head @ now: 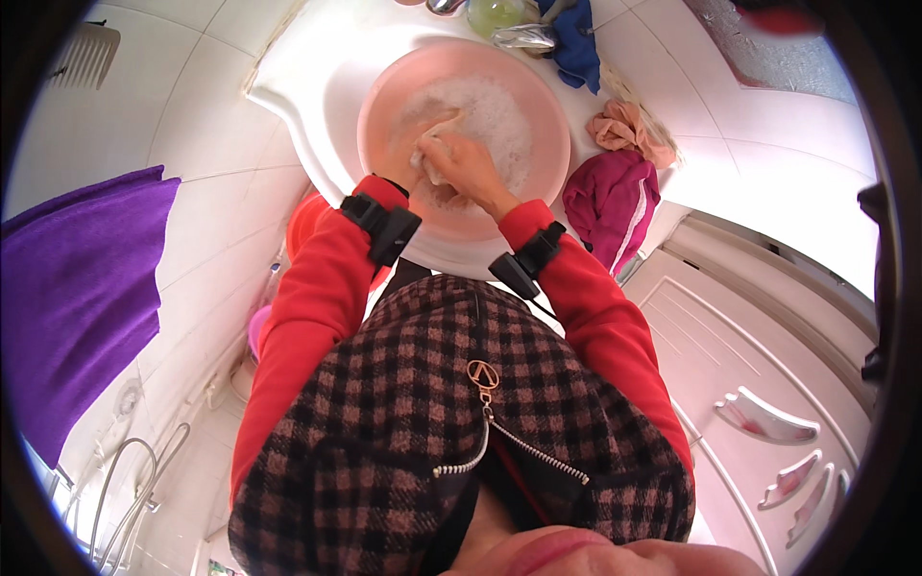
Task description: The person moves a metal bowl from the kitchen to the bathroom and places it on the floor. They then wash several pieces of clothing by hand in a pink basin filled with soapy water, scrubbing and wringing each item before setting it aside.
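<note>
A pink plastic basin (pixel 551 137) holds water topped with white suds (pixel 497 108). Inside it, a pale wet cloth (pixel 436 133) is bunched at my hands. My right hand (pixel 468 167) has its fingers closed on the cloth, just above the foam. Against the cloth from the left lies my left hand (pixel 397 153), its fingers largely hidden by fabric and suds. Both hands are close together, left of the basin's middle.
The basin rests in a white washbasin (pixel 317 86). On its right edge lie a magenta garment (pixel 609 201) and a peach cloth (pixel 623 129). A metal faucet (pixel 526 36) and a blue cloth (pixel 576 47) are behind. A purple towel (pixel 86 288) hangs left.
</note>
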Available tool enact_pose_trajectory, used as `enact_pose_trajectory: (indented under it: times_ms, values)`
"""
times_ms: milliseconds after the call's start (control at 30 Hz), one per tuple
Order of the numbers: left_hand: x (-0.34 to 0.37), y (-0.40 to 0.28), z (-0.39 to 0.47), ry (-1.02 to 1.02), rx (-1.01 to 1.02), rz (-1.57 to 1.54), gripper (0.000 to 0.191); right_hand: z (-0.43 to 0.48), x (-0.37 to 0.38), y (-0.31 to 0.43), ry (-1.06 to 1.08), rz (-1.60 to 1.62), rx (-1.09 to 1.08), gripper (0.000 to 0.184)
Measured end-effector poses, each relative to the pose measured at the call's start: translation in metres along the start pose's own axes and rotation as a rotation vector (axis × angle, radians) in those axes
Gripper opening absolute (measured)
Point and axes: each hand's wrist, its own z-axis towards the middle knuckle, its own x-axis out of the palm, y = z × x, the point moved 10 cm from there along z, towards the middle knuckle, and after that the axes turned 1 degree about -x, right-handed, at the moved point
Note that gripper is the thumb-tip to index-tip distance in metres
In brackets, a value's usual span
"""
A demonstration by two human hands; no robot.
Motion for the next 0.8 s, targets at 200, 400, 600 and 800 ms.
enact_pose_trajectory:
  times_ms: [200,400,600,800]
  values:
    - [0.007,0.053,-0.010,-0.196,-0.714,-0.607,0.038,0.033,-0.044,-0.074,-0.332,-0.513,-0.010,0.029]
    - [-0.028,0.062,-0.011,-0.395,-0.531,-0.457,0.033,0.040,-0.027,-0.118,-0.209,-0.466,0.138,0.038]
    - [-0.016,0.091,-0.015,-0.380,-0.682,-0.694,0.025,0.002,0.022,-0.041,0.088,0.294,0.182,0.032]
    - [0.006,0.046,-0.012,-0.203,-0.507,-0.655,0.023,0.014,0.000,-0.026,-0.132,-0.097,0.058,0.035]
